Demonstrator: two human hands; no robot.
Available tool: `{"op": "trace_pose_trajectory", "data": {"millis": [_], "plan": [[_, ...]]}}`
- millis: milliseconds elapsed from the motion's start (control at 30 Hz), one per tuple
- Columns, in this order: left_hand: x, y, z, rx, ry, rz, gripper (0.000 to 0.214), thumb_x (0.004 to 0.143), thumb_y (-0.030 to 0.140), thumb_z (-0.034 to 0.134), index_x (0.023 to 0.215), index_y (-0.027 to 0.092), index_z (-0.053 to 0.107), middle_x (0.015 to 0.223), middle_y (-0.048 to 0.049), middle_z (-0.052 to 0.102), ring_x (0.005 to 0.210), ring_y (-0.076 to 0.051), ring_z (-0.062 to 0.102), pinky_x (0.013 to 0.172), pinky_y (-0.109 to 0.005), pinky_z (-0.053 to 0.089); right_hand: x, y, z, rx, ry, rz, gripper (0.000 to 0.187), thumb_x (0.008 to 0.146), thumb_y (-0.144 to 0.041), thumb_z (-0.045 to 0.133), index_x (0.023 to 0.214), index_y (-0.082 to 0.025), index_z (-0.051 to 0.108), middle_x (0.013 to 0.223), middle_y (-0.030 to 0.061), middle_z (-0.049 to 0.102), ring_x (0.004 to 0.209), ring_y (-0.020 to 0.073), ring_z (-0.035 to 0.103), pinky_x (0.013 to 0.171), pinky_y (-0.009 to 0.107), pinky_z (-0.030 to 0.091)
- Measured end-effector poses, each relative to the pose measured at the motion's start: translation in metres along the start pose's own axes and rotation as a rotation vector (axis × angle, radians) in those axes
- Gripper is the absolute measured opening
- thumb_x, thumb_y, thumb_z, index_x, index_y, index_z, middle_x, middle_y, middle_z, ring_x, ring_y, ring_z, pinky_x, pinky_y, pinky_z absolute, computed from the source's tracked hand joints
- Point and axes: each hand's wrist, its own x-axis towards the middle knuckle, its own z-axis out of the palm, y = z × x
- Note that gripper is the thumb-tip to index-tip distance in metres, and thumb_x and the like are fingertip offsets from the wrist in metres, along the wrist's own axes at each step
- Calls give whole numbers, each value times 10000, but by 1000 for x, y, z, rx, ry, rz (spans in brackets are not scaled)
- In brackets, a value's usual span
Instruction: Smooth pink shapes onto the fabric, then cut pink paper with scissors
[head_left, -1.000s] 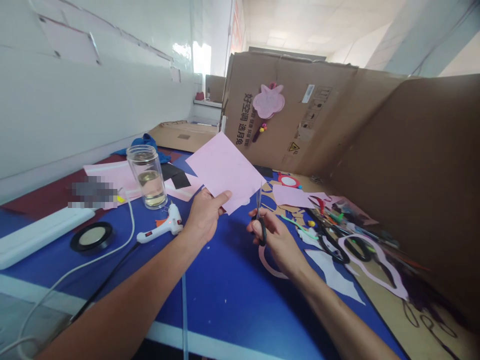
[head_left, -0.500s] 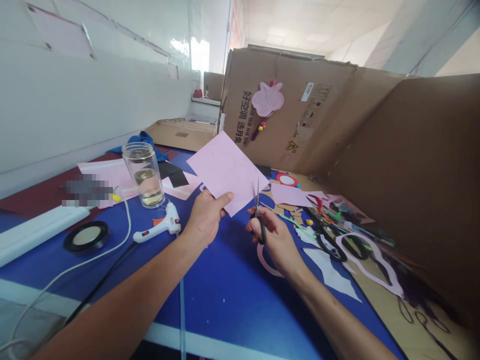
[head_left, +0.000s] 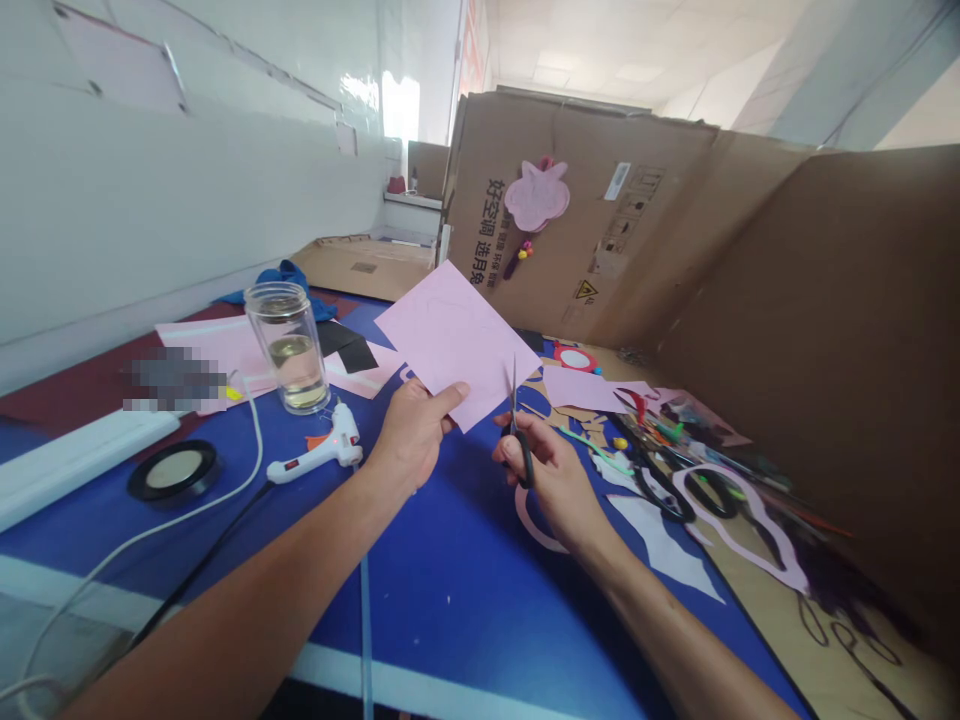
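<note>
A square sheet of pink paper [head_left: 457, 340] with faint drawn lines is held up above the blue table, one corner pointing away from me. My left hand [head_left: 416, 430] pinches its near left edge, thumb on top. Black-handled scissors [head_left: 519, 445] are in my right hand [head_left: 546, 465], fingers through the loops. Their blades point up at the right part of the sheet, near its lower right edge, and look closed together. Below my right hand a curved pink paper strip [head_left: 536, 525] lies on the table.
On the left stand a glass jar [head_left: 289, 350] of pale liquid, a white glue gun [head_left: 322, 450] with cord, and a black tape roll [head_left: 174, 472]. Pink scraps [head_left: 664, 545] and tools crowd the right. A cardboard box [head_left: 600, 230] with a hanging pink ornament [head_left: 537, 197] rises behind.
The scissor blades, slightly apart before, have come together. My hands and the pink sheet stay in nearly the same place.
</note>
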Motion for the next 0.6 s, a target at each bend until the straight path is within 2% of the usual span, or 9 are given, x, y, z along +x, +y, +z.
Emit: {"op": "trace_pose_trajectory", "data": {"millis": [200,433,600], "plan": [[0,1,0,4,-5,0,396,670,223,991,1025,161,826,1036,-109,882,937,-266,830,701,-300,598,0,1,0,1,0,-13,591,828,-715,878,1157,-237,765,832,11,671,689,175,516,629,323,393],[0,0,0,-2,4,-5,404,683,196,975,1054,155,822,1046,-119,880,963,-278,834,738,-315,618,0,3,0,7,8,-7,616,815,-730,885,1158,-232,765,828,9,667,685,171,508,637,329,396],[0,2,1,-2,-8,-5,470,697,200,968,1141,159,818,1081,-131,879,1014,-305,836,812,-368,648,0,3,-2,-20,-8,-3,620,829,-739,875,1170,-232,766,831,10,670,683,171,507,631,327,381]]}}
